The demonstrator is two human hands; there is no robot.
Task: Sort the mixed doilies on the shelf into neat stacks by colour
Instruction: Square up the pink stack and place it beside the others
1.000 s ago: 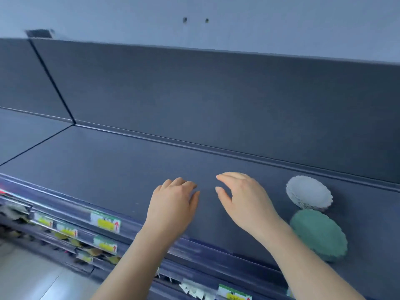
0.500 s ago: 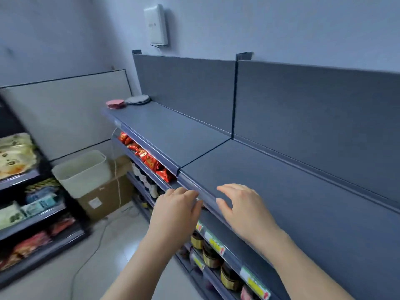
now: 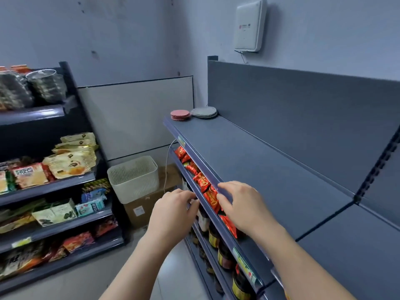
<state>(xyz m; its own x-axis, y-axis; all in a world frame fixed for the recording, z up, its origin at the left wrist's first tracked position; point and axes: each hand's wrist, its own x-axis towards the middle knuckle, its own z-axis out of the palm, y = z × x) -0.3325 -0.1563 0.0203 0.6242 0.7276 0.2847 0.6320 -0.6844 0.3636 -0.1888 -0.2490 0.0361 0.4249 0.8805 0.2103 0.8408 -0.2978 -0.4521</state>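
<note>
A stack of pink doilies (image 3: 180, 114) and a stack of grey doilies (image 3: 204, 112) lie side by side at the far left end of the dark grey top shelf (image 3: 259, 161). My left hand (image 3: 173, 210) hovers in front of the shelf's front edge, fingers curled, holding nothing. My right hand (image 3: 242, 202) is over the shelf's front rail, fingers spread and empty. Both hands are well short of the two stacks. The white and green doily stacks are out of view.
Red snack packets (image 3: 201, 180) and jars (image 3: 225, 256) fill the shelves below. A white basket (image 3: 133, 177) sits on a cardboard box (image 3: 147, 205) in the corner. A second rack of snacks (image 3: 52, 191) stands at the left. A white box (image 3: 250, 26) hangs on the wall.
The view has swung left along the shelf: the white and green stacks dropped out of sight, the pink and grey stacks came in and grew nearer. Both hands stay empty in front of me.
</note>
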